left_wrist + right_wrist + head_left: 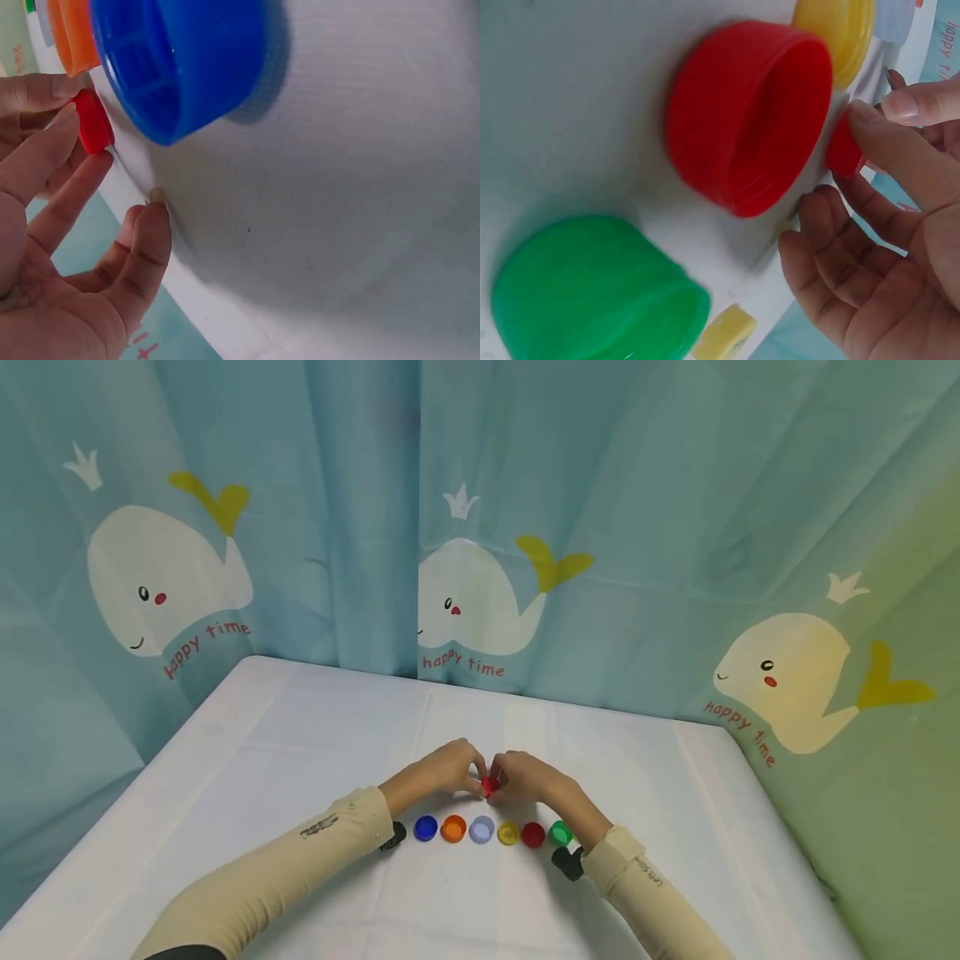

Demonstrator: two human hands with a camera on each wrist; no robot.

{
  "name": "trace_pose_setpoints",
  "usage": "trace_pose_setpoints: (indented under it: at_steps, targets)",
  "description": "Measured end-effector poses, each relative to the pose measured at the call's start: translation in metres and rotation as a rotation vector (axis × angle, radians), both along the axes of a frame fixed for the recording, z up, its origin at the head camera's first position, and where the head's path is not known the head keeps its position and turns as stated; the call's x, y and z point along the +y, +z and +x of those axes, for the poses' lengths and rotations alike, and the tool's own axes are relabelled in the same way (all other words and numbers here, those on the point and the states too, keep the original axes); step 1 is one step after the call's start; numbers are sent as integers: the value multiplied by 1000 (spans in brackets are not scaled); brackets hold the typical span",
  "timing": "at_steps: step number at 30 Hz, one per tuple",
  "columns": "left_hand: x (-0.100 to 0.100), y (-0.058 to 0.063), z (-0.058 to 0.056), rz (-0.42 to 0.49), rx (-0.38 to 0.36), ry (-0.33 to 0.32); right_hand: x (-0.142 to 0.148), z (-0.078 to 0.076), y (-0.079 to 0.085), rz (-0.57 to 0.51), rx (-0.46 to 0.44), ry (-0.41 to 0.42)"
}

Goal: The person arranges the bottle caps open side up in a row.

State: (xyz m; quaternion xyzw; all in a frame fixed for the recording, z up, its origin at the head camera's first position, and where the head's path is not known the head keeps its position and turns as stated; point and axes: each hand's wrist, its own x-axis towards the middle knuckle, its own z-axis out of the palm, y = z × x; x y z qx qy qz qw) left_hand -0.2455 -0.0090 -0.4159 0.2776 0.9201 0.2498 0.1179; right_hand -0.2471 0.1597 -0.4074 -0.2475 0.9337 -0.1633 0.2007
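Note:
A small red block (490, 786) is held just beyond the middle of a row of coloured caps. From its left side, my left hand (448, 768) pinches it between thumb and index finger. My right hand (528, 777) grips the same block from the right, thumb on the near face. In the left wrist view the red block (94, 122) stands on edge between the fingertips of both hands, close to the white tabletop. The right wrist view shows the red block (845, 148) partly covered by the right thumb. The other fingers of both hands are loosely bent.
Nearer than the hands runs a row: blue cap (425, 828), orange cap (453, 828), lavender cap (482, 829), yellow cap (507, 833), red cap (533, 835), green cap (560, 833). A small yellow block (725, 331) lies beyond the green cap. Curtains (375, 527) border the white table (315, 718).

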Motion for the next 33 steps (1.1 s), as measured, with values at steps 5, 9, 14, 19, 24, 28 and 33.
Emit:
trace_pose_setpoints:
  at_steps: [5, 9, 14, 19, 24, 28, 33]
  targets:
    - [-2, 0, -3, 32, -36, -6, 3, 3, 2, -46, 45, 34]
    - [-5, -6, 0, 50, -67, 6, 5, 11, -1, -95, 69, 62]
    - [-8, -11, 3, 108, -74, 15, 8, 15, -6, -179, 111, 76]
    - [-11, -11, 3, 165, -62, 21, 10, 13, -5, -215, 144, 61]
    - [-14, -10, 4, 180, -53, 12, 13, 13, -4, -252, 144, 40]
    - [-16, -11, 4, 211, -48, 15, 14, 13, -5, -297, 143, 49]
    - [-19, -9, 0, 265, -51, -8, 15, 12, -2, -341, 116, 48]
